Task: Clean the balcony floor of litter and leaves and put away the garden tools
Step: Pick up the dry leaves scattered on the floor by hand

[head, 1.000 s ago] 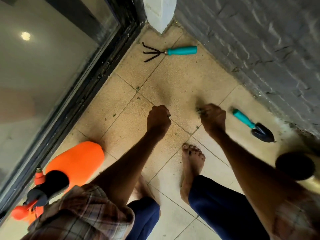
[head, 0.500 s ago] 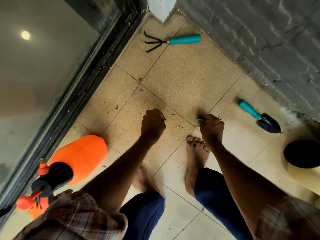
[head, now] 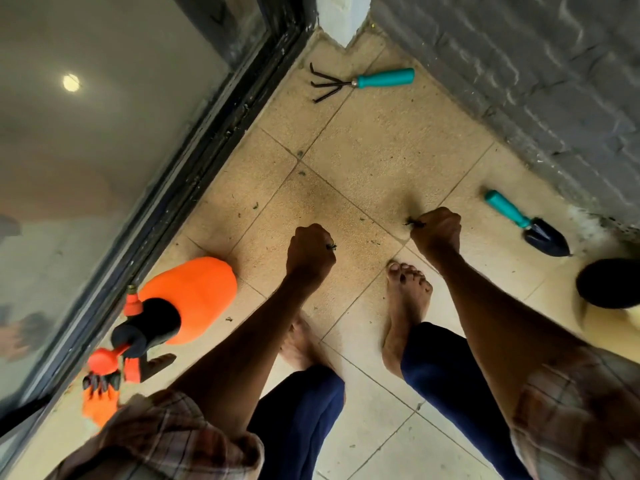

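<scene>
Both fists, left hand (head: 310,252) and right hand (head: 437,227), are clenched on dark leaf scraps (head: 412,222), likely light and brittle. Stiff hand rake (head: 360,82) and trowel (head: 526,224): take by teal handles.

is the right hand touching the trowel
Apart. The head view shows bare tile between the right hand, closed on dark litter, and the teal-handled trowel lying near the grey wall.
</scene>
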